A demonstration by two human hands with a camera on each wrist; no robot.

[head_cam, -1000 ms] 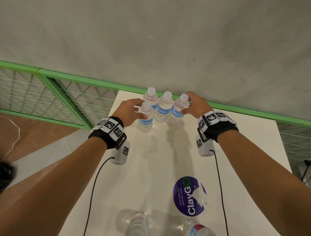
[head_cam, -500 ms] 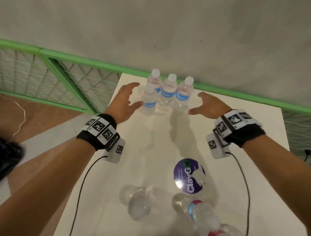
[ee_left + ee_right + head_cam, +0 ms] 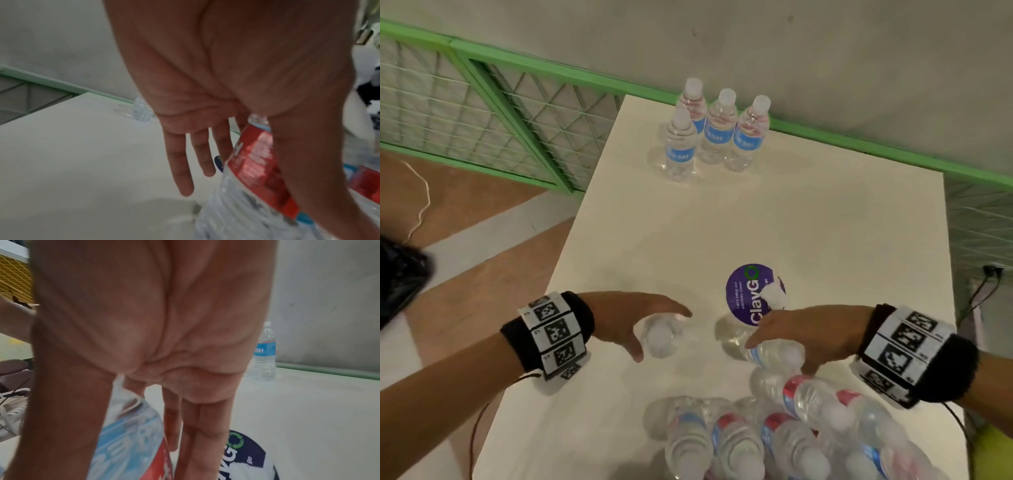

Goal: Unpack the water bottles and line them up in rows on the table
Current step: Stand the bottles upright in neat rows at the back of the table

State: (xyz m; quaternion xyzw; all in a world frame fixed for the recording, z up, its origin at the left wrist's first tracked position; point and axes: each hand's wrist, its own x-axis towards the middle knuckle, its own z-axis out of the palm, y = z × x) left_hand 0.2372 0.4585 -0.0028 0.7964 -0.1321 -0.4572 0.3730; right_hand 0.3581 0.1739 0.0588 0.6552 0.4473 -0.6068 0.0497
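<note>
Several clear water bottles with blue labels [image 3: 717, 132] stand upright in a tight group at the far end of the white table [image 3: 825, 222]. Near me, my left hand [image 3: 662, 334] spans an upright bottle [image 3: 659, 342], straight fingers [image 3: 180, 162] on its far side and thumb on the near side; the left wrist view shows its red label [image 3: 257, 162]. My right hand [image 3: 779, 358] straddles a leaning bottle [image 3: 774, 354] the same way, fingers [image 3: 205, 426] straight beside its blue and red label [image 3: 127, 434]. I cannot tell how firmly either hand touches its bottle.
A crowded bunch of more bottles [image 3: 774, 442] lies at the table's near edge, below my right hand. A round purple sticker [image 3: 746, 298] marks the table's middle. A green mesh fence [image 3: 500, 113] runs behind and left; the floor drops off on the left.
Both hands let go of the standing bottles at the far end, opened, and drew back toward me. They now reach around two bottles near the sticker.
</note>
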